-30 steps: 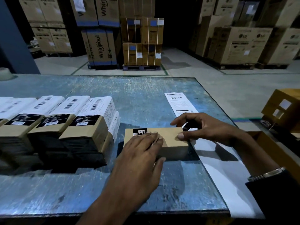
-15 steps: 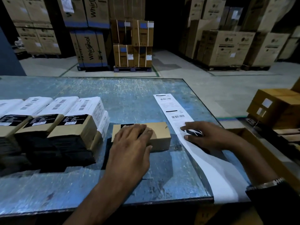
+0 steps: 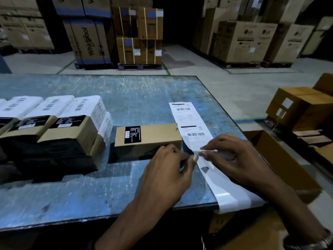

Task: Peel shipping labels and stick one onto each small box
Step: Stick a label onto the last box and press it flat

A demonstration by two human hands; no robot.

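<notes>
A small brown box (image 3: 155, 136) with a black sticker lies alone on the blue table (image 3: 126, 98). Just right of it runs a white strip of shipping labels (image 3: 191, 120), two printed labels showing, its bare backing hanging over the table's near edge. My left hand (image 3: 167, 170) sits at the strip's left edge, thumb and finger curled at the label's near corner. My right hand (image 3: 232, 159) pinches the near edge of the closest label, which looks slightly lifted.
A block of several small boxes with white labels (image 3: 54, 127) fills the table's left side. An open brown carton (image 3: 281, 163) stands beside the table on the right, with more cartons (image 3: 295, 109) beyond. Pallets of large boxes stand across the floor.
My left hand left the top of the small box and came right to the label strip. My right hand shifted from pressing the strip to pinching the label's near edge.
</notes>
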